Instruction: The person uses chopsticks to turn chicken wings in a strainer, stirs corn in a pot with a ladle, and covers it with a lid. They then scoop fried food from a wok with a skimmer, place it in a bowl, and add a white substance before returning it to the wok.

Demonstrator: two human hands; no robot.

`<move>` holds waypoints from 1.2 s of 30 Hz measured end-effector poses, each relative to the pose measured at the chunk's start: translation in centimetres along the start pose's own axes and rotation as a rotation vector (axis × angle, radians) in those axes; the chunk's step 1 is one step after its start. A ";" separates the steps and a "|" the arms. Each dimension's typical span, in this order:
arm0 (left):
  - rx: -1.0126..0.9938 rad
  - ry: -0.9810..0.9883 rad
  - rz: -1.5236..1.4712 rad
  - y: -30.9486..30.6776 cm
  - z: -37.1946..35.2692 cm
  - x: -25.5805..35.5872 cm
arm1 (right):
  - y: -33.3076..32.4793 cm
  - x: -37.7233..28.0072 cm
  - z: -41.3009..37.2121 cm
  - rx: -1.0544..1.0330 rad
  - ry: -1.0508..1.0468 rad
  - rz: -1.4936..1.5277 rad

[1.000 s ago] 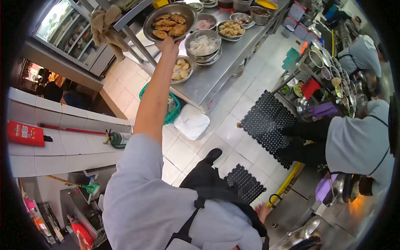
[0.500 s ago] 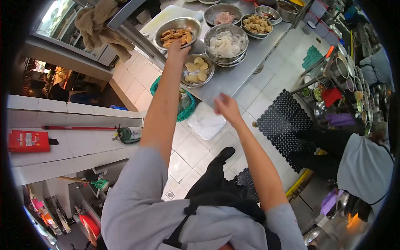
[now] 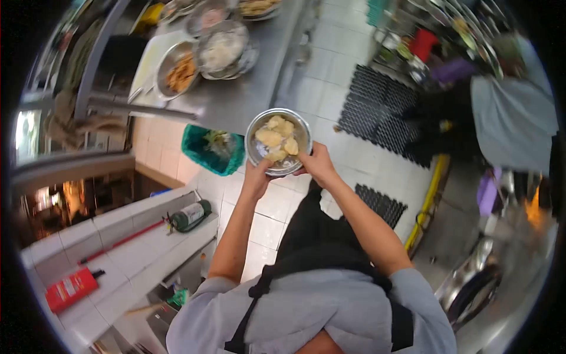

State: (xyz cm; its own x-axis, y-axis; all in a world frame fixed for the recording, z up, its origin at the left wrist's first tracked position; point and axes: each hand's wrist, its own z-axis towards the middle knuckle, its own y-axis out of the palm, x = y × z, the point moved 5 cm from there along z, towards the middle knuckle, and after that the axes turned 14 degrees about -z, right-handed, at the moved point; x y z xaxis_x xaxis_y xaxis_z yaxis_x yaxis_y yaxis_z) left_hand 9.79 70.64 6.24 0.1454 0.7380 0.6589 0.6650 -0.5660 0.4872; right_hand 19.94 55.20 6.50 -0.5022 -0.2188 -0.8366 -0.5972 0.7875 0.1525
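Note:
Both hands grip a round metal bowl (image 3: 253,127) off the steel table, in front of my body. Several pale yellow pieces (image 3: 270,138) lie inside it. My left hand (image 3: 257,177) is closed on the near left rim, its thumb over the edge. On the near right rim, my right hand (image 3: 317,164) is closed too, with fingers partly hidden below the bowl. Back on the table, a bowl of orange-brown pieces (image 3: 180,73) stands beside a bowl of white translucent food (image 3: 221,49).
The steel table (image 3: 247,94) is at upper left, a green-lined bin (image 3: 194,154) below its edge. Black mats (image 3: 377,112) lie on the tiled floor. A co-worker in grey (image 3: 510,121) stands at right near a flame (image 3: 535,209). A green extinguisher (image 3: 190,216) lies at left.
The bowl of pale yellow pieces has left the table and is now in both my hands, nearer my body. My left hand has come away from the bowl of orange-brown pieces. The view has turned.

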 end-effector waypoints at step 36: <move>-1.375 -0.932 1.020 54.9 -44.7 -63.7 | -22.0 30.2 -105.0 1.807 1.082 -0.360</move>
State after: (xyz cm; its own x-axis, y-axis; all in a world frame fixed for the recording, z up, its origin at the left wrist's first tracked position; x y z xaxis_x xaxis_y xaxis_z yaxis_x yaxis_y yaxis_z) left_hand 4.28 -23.82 16.63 0.6312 -0.3285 0.7026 -0.7720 -0.3531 0.5285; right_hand -47.74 -29.25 33.09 -0.9947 -0.0892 -0.0515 0.0474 0.0485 -0.9977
